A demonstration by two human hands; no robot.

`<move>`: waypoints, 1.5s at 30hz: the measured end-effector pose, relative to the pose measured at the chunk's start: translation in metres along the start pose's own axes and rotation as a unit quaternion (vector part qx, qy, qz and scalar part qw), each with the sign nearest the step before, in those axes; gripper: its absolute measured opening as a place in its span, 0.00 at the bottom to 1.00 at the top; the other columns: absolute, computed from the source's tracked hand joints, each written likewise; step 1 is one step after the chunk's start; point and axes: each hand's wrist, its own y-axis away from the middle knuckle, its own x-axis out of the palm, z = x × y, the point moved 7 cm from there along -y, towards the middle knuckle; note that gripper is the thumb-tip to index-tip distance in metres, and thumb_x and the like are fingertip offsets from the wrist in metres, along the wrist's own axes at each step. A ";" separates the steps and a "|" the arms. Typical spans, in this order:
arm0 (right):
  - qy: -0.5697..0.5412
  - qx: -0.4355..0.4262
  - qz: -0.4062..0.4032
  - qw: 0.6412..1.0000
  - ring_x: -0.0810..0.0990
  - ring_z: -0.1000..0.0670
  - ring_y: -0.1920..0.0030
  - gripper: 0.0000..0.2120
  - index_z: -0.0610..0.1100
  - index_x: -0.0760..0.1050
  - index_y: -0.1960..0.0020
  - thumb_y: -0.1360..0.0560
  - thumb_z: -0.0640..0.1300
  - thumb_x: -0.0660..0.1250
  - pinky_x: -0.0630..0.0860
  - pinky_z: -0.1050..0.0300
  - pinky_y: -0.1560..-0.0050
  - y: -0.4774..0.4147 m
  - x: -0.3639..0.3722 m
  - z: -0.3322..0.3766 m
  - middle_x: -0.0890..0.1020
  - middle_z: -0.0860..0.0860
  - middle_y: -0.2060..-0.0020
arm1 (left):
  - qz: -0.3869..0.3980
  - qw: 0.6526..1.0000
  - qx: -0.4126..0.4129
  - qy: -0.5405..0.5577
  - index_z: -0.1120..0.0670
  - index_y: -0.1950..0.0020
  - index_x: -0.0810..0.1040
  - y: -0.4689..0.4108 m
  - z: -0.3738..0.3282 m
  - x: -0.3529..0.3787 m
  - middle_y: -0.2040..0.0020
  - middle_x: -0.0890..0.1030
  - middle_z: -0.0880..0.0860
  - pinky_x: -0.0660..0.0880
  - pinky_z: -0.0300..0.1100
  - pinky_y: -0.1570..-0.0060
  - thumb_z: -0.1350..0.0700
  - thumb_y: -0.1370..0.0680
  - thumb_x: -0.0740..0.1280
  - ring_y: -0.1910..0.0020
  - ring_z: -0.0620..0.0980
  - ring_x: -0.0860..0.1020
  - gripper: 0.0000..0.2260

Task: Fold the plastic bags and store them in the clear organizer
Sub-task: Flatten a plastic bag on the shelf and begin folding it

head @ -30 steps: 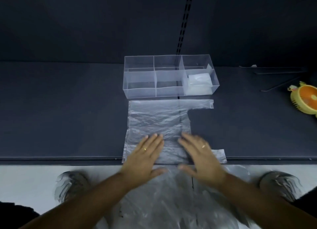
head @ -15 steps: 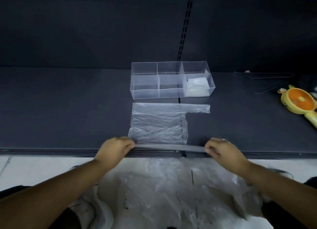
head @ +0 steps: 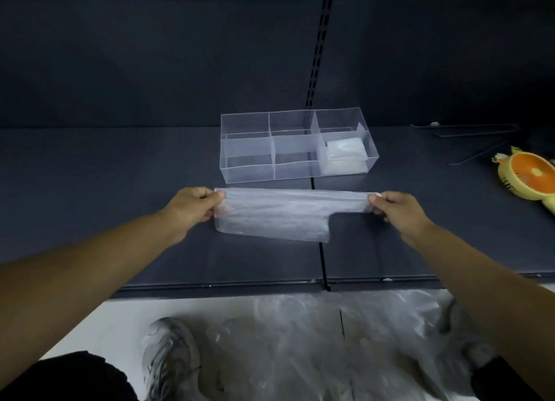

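Dark shelf (head: 120,208) fills the middle of the view, with a slotted upright running up the back panel at 12 o'clock. On the floor at 6 o'clock lies a loose pile of plastic bags (head: 300,355), crumpled, with a grey shoe (head: 168,361) at its 9 o'clock side, partly under it.

Clear organizer (head: 249,172) stands on the shelf at 12 o'clock from the hands, six compartments in two rows of three. Plastic bag (head: 270,217) is just in front of it at its 6 o'clock, apart from it, stretched flat and wide between both hands, top edge taut, and a narrow handle strip runs out toward 3 o'clock. Cannot tell if its lower edge touches the shelf.

Left hand (head: 192,208) has fingers curled, pinching the bag's 9 o'clock end. Right hand (head: 399,211) has fingers curled, pinching the handle strip's end at 3 o'clock.

Orange-and-yellow handheld fan (head: 528,172) lies on the shelf far out at 3 o'clock, well apart. Folded bag (head: 345,154) sits in the organizer's near compartment at its 3 o'clock end.
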 end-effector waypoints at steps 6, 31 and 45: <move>0.106 -0.003 -0.086 0.991 0.73 0.49 0.68 0.16 0.44 0.75 0.68 0.23 0.47 0.66 0.68 0.58 0.66 -0.023 0.012 -0.006 0.77 0.49 0.71 | -0.045 0.999 -0.023 0.001 0.60 0.54 0.75 -0.037 0.006 0.017 0.61 0.75 0.55 0.80 0.38 0.65 0.50 0.18 0.60 0.71 0.47 0.80 0.15; 0.175 -0.188 -0.174 0.951 0.76 0.43 0.47 0.13 0.41 0.76 0.44 0.27 0.32 0.62 0.71 0.54 0.41 0.073 0.113 0.085 0.72 0.43 0.43 | -0.093 0.871 0.369 -0.310 0.64 0.35 0.75 0.014 0.000 0.068 0.35 0.76 0.59 0.65 0.43 0.34 0.66 0.21 0.62 0.36 0.58 0.75 0.14; 0.461 -0.147 -0.044 0.874 0.39 0.50 0.23 0.30 0.52 0.42 0.21 0.20 0.61 0.42 0.35 0.46 0.25 0.036 0.143 0.008 0.42 0.50 0.22 | -0.029 0.781 0.305 -0.544 0.54 0.26 0.31 -0.019 0.043 0.067 0.24 0.32 0.50 0.31 0.49 0.27 0.27 0.29 0.32 0.25 0.46 0.32 0.41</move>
